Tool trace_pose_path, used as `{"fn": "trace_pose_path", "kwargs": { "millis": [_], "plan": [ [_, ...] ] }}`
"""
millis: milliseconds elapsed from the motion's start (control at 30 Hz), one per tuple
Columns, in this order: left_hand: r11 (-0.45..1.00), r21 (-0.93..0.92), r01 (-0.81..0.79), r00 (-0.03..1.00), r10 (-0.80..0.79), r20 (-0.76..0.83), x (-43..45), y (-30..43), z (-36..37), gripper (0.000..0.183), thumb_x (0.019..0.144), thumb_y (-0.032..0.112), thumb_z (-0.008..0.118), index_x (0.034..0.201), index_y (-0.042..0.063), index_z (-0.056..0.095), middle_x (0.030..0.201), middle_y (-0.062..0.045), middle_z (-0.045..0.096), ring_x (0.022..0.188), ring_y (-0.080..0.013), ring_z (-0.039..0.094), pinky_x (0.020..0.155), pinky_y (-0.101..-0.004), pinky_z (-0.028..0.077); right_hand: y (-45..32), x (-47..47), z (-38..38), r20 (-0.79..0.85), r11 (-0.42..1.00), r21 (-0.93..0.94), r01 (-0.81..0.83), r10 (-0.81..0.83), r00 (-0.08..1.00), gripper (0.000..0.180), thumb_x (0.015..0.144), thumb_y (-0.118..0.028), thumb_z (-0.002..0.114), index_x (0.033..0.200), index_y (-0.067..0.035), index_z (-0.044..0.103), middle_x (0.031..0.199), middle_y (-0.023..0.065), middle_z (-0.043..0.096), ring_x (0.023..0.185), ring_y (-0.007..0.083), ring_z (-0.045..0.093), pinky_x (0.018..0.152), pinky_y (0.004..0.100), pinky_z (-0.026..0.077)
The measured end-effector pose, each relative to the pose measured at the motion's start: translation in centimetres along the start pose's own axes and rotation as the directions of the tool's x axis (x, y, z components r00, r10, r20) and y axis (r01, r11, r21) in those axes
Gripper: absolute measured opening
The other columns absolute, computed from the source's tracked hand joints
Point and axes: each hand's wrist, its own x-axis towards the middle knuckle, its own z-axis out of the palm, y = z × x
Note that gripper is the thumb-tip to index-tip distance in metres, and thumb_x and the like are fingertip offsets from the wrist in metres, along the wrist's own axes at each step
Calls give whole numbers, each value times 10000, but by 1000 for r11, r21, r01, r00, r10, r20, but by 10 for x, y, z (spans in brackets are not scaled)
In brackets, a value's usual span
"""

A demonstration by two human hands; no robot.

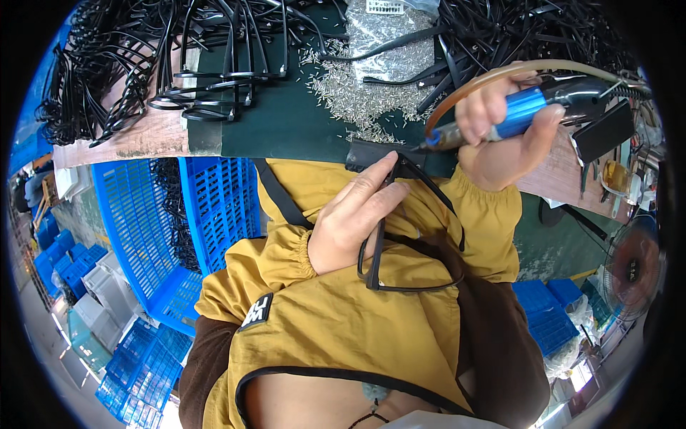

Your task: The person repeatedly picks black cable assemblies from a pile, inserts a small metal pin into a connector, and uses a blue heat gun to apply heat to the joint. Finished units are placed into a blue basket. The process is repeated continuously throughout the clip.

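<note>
My left hand (353,220) holds a black eyeglass frame (376,257) by its hinge end, against a small dark block (370,155) at the table's front edge. The lenses' side of the frame hangs towards my lap. My right hand (504,123) grips a blue and black electric screwdriver (522,111), its tip pointing left at the block, close to my left index fingertip. A tan tube runs from near the tip over my right hand. Beyond the block lies a heap of small metal screws (348,102), beside and under a clear plastic bag (391,43) filled with more of them.
Black eyeglass temples (525,32) are piled at the back right. Assembled black frames (230,80) lie at the back left. Blue plastic baskets (139,230) stand below the table's left part. A dark phone-like slab (603,131) and a fan (632,268) are at right.
</note>
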Motion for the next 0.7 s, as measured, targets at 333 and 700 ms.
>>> {"fn": "trace_pose_path", "kwargs": {
  "millis": [333,700],
  "plan": [
    [999,44,-19,1000,19,5,0,-3,2,328,758,-192,590,1019,-19,690,1236,-301,662,994,-329,734,844,-316,568,10,-3,4,114,997,-55,-49,55,992,477,980,-510,605,1125,-67,504,731,58,542,548,124,513,430,245,377],
    [985,-157,-67,997,62,-37,2,-14,0,170,896,-41,607,1056,-49,663,1303,-294,598,1140,-381,659,965,-396,544,15,2,-3,112,988,59,-142,135,985,453,1022,-558,468,1130,-123,531,746,8,518,539,101,476,420,237,338]
  ]
}}
